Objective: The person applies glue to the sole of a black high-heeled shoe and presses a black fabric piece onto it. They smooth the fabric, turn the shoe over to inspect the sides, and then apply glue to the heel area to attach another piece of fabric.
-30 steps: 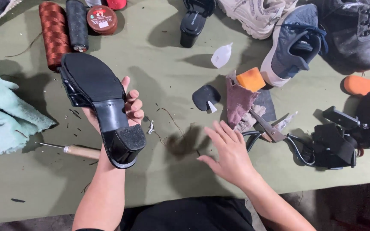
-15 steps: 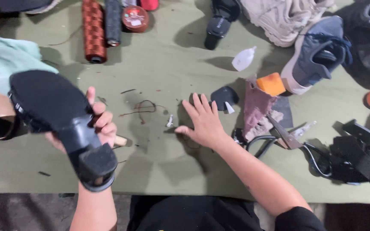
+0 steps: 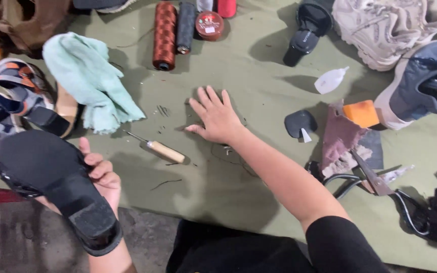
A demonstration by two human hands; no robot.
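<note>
The left hand [image 3: 99, 174] grips a black shoe [image 3: 51, 184] sole-up, fingers wrapped round its side, held at the worktop's [image 3: 259, 65] near edge. The right hand [image 3: 216, 117] lies flat on the green worktop, fingers spread, holding nothing. Just left of that hand rests an awl [image 3: 160, 148] with a wooden handle, and beyond the awl a pale green cloth [image 3: 89, 81]. Right of the flat hand sit a small black heel piece [image 3: 299, 123] and scissors [image 3: 380, 184]. Thread spools [image 3: 164, 35] stand beyond it.
</note>
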